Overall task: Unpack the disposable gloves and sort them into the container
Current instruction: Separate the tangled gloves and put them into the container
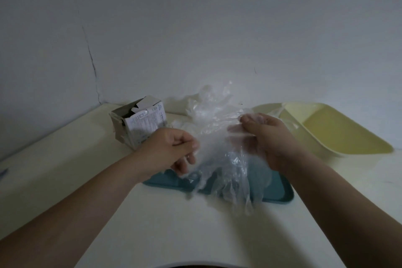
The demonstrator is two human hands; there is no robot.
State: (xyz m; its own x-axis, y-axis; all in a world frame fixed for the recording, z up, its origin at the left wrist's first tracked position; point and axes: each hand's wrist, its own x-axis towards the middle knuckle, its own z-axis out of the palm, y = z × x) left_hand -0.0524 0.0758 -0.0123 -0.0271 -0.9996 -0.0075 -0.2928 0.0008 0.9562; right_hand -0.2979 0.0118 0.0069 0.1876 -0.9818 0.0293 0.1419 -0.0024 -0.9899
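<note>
A bunch of clear plastic disposable gloves [217, 135] hangs between both hands above a teal tray [278, 193]. My left hand [171, 148] pinches the left side of the bunch with curled fingers. My right hand [265, 135] grips the right side, its fingers partly veiled by the film. The lower ends of the gloves drape onto the teal tray and the table. An opened cardboard glove box [139, 124] stands behind my left hand. A pale yellow container [348, 150] sits at the right.
The white table [65, 159] meets a grey wall at the back and left. More clear plastic film [180, 125] lies on the table beside the box. A blurred bluish thing [3, 173] shows at the far left edge.
</note>
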